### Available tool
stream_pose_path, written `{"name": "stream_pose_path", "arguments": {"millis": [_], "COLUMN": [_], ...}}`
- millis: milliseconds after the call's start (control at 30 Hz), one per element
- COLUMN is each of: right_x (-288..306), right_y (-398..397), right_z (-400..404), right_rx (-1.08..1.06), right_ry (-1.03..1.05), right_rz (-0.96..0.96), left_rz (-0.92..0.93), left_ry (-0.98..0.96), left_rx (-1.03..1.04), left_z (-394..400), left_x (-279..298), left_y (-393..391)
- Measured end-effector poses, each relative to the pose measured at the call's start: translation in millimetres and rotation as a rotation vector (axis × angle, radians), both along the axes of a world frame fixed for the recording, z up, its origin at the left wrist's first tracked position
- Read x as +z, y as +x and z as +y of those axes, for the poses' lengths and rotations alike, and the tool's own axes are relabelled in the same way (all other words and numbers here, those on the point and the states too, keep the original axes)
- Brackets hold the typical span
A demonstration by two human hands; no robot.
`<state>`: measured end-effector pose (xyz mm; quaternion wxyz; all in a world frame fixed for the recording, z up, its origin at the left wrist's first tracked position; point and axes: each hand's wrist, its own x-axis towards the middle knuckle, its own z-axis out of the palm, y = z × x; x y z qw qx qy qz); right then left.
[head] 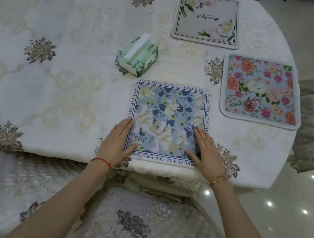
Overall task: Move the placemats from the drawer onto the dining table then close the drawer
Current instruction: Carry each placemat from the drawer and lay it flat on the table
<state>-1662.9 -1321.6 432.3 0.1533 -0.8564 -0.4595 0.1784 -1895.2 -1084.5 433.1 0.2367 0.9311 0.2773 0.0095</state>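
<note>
- Nearest the lens, at the bottom of the frame, sits a quilted chair seat [135,224] with both forearms reaching over it toward the dining table [55,82].
- At lower centre-left, the left hand [116,143] lies flat with fingers straight, pressing the left edge of the blue leaf placemat [167,120]; it grips nothing.
- At lower centre-right, the right hand [206,151] lies equally flat on that mat's right side, fingers straight and pointing up the frame.
- That mat is nearly square, its edges parallel to the table's near edge, lying directly ahead of both hands, neither one nearer.
- Left of centre stands a green tissue pack [138,56], apart from every mat.
- Upper right holds the white rose placemat [208,19]; below it at right lies the pink floral placemat [261,90].
- Judging from this, the mats look placed; the drawer is out of view, so closing it likely means lifting both hands off and turning away.
</note>
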Motion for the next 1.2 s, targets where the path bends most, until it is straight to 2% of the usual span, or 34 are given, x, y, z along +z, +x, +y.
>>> {"name": "stream_pose_path", "arguments": {"millis": [100, 267, 400, 833, 967, 1200], "right_x": [6, 3, -10, 3, 13, -1], "right_y": [-12, -63, -82, -35, -22, -15], "right_z": [-2, 27, 34, -30, 0, 59], "right_rx": [-0.053, 0.071, 0.071, -0.098, -0.046, 0.113], "right_ry": [0.002, 0.028, 0.003, 0.016, 0.024, -0.054], "right_rz": [-0.047, 0.006, 0.005, 0.02, -0.013, -0.007], "left_rz": [0.0, -0.016, 0.015, 0.041, -0.004, 0.056], "left_ry": [-0.008, -0.027, -0.054, -0.008, -0.027, -0.037], "left_rx": [0.012, -0.039, -0.036, 0.021, -0.019, -0.148], "left_z": [-10, -45, -59, -30, -16, 0], "left_x": [4, 5, -2, 1, 11, 8], "left_y": [-2, 13, 18, -8, 14, 60]}}
